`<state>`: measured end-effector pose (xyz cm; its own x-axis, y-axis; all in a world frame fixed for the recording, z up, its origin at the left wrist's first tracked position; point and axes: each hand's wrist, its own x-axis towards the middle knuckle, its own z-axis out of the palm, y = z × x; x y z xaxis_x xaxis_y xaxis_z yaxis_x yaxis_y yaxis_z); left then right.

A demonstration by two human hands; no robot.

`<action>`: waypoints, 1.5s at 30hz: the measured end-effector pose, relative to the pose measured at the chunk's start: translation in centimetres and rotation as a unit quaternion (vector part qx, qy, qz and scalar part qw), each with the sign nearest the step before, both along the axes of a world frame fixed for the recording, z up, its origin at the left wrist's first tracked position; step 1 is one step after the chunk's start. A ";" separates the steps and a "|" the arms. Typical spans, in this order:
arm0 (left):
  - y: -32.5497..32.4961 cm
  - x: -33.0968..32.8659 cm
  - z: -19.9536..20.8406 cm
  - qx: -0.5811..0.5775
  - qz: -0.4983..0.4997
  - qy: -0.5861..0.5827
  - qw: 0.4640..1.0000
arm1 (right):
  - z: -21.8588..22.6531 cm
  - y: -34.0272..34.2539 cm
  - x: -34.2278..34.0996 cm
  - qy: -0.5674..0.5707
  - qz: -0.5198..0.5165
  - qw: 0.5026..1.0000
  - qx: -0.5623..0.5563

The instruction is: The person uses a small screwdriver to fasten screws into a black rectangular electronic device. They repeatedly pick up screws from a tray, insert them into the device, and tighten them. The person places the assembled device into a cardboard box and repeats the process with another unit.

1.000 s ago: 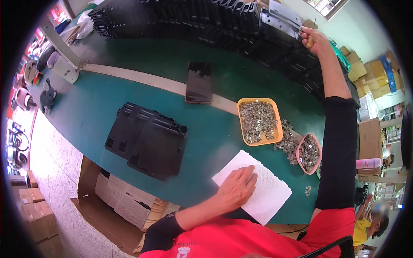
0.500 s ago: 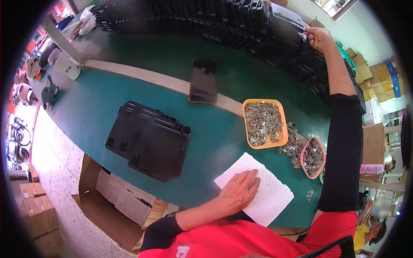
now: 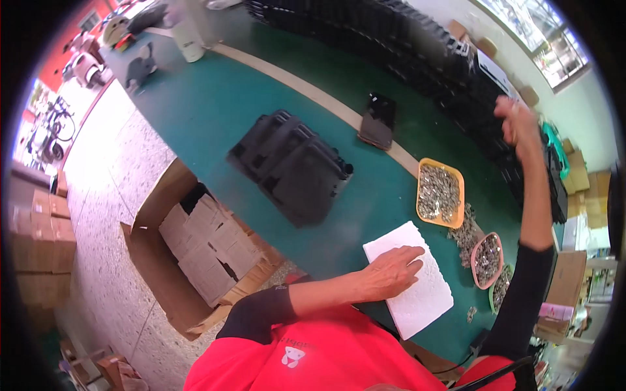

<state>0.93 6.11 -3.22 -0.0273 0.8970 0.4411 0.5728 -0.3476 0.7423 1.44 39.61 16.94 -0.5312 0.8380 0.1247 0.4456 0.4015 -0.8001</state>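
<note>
My left hand (image 3: 391, 270) lies flat, fingers spread, on a white foam sheet (image 3: 424, 293) at the near edge of the green table (image 3: 215, 104). My right hand (image 3: 515, 122) is raised and blurred at the far right, close to a long row of stacked black parts (image 3: 417, 45); whether it holds anything is unclear. Between the hands stand an orange tray (image 3: 419, 207) and a pink oval dish (image 3: 475, 260), both filled with small metal pieces. More pieces lie loose between them (image 3: 464, 231).
A stack of black moulded trays (image 3: 293, 169) sits left of the orange tray. A flat black panel (image 3: 378, 120) lies on the table's pale stripe. An open cardboard box (image 3: 202, 247) of packed cartons stands on the floor below the table edge.
The view has swung left and down, showing more floor and the box. My right hand has come away from the black stack and moved lower. My left hand stays on the foam.
</note>
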 end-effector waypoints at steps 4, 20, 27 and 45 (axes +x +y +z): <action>-1.1 -4.4 3.3 0.052 0.136 0.066 0.987 | -4.1 -12.0 4.2 -0.076 0.113 0.989 -0.061; -4.6 -14.9 1.8 -0.099 0.525 0.296 0.792 | -18.8 -26.6 15.4 -0.008 0.066 0.995 -0.073; -2.2 -14.5 1.0 -0.122 0.546 0.199 0.805 | -20.2 -26.3 16.1 0.032 0.041 0.998 -0.026; 1.5 -10.7 -1.7 -0.064 0.457 0.251 0.851 | -21.3 -26.5 16.4 0.064 0.023 0.998 0.015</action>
